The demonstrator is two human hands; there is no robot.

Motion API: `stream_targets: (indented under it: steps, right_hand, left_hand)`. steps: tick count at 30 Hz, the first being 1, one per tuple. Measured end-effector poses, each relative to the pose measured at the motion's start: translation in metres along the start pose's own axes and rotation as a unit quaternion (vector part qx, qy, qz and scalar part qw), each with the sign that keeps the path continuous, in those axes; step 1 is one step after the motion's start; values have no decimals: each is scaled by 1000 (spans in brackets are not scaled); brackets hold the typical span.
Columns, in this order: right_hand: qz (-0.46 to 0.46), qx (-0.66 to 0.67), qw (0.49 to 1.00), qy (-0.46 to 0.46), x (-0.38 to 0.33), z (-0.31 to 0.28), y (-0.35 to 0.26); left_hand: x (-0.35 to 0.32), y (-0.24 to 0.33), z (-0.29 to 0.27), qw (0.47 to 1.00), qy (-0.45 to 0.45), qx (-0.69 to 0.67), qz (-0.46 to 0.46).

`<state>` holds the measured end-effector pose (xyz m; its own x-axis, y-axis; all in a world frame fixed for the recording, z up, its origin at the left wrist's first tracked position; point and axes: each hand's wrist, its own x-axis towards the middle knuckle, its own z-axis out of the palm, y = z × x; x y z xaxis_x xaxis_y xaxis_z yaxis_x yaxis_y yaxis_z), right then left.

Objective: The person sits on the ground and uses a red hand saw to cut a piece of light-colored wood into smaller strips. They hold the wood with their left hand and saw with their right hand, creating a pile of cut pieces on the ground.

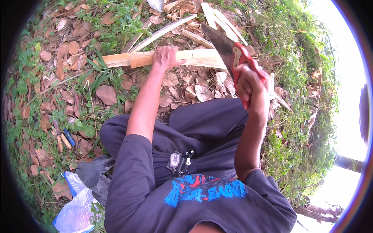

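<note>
Red-handled saw (237,54): gripped in right hand (250,83), blade beyond fingers | pale wood (200,58): clasped by left hand (166,58), extending both sides of fingers

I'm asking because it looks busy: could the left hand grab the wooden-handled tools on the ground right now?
Probably not yet: the left hand is holding the wooden board and would have to let go first. The wooden-handled tools lie to the person's left, their handles uncovered.

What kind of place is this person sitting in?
It's outdoors, perhaps a yard or garden, though I can't be sure which. Fallen brown leaves lie all about, and low green plants grow there.
</note>
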<state>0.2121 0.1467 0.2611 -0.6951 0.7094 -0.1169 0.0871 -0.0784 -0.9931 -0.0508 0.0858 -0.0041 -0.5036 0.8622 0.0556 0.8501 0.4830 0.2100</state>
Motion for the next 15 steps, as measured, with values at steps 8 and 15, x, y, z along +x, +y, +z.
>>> stream_targets:
  steps: [8,15]
  right_hand:
    - [-3,59,998,-25,-64,-9,59]
    - [40,36,997,-53,-74,-13,78]
  left_hand:
    - [8,3,-22,997,-59,-49,-9]
    - [11,9,-24,996,-75,-48,-21]
